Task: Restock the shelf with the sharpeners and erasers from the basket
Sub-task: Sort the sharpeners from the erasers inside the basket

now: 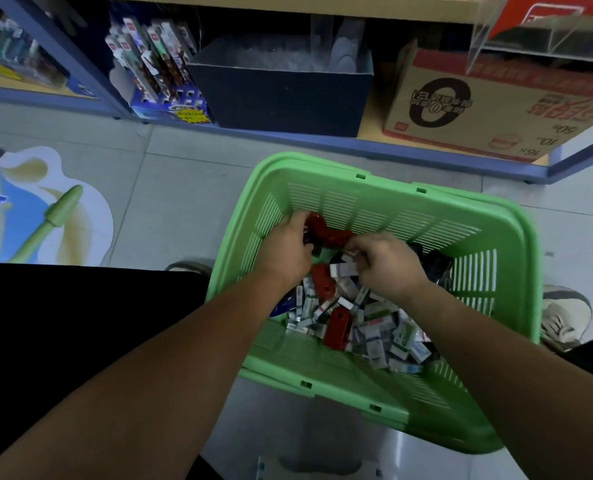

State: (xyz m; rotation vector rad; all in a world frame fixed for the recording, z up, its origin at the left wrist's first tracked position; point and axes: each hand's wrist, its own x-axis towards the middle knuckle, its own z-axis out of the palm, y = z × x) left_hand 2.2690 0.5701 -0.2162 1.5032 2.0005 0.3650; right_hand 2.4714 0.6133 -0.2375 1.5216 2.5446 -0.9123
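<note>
The red sharpeners (pixel 326 234) sit at the far wall of the green basket (pixel 516 244), gripped at 1 end by the left hand (pixel 288 249), its fingers curled round them. The right hand (pixel 388 268) has its fingers curled tight at their other end; whether it pinches them or a small packet I cannot tell. 2 more red sharpeners (pixel 336 327) lie among the loose erasers (pixel 381 329) heaped in the basket's right half. The basket stands on pale floor tiles (pixel 184 188) near the shelf's blue bottom edge (pixel 357 144), with open floor to its left. On that shelf stand a dark bin (pixel 281 95) and a cardboard box (pixel 478 112).
</note>
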